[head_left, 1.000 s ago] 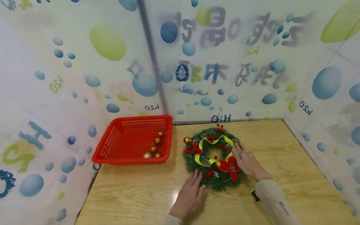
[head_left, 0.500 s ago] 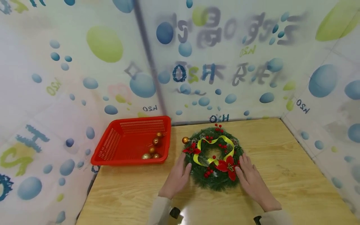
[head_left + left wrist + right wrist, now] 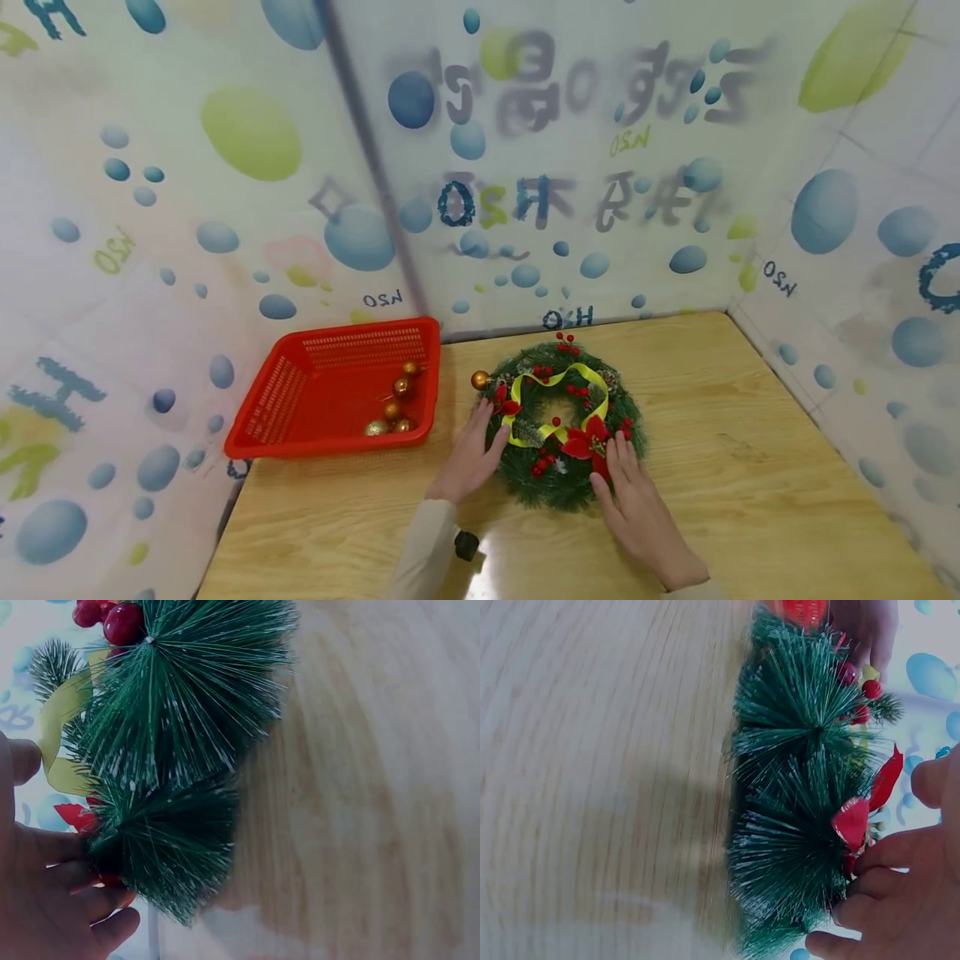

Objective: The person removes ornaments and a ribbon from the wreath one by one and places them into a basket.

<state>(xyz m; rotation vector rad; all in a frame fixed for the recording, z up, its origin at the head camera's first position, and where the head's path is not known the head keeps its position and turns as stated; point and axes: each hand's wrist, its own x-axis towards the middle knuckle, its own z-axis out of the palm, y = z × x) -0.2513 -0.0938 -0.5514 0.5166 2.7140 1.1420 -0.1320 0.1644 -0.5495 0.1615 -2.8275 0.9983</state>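
A green pine wreath (image 3: 555,487) lies on the wooden table, trimmed with a yellow ribbon (image 3: 598,392), red berries (image 3: 542,462) and red poinsettia flowers (image 3: 588,440). On its upper left edge sits a gold ball (image 3: 480,380). My left hand (image 3: 471,454) rests at the wreath's left side, fingertips by the smaller poinsettia; its fingers look extended in the left wrist view. My right hand (image 3: 637,508) lies at the lower right, fingers spread beside the larger poinsettia (image 3: 853,821). Neither hand grips anything.
A red plastic basket (image 3: 262,392) stands at the back left of the table (image 3: 750,500). Several gold balls (image 3: 402,387) lie inside it, toward its right side. Walls covered in a bubble-patterned print rise behind the table and on both sides.
My left hand has gone from the wreath's lower edge up to its left side. The right hand has moved down from the right side to the lower right, by the large poinsettia.
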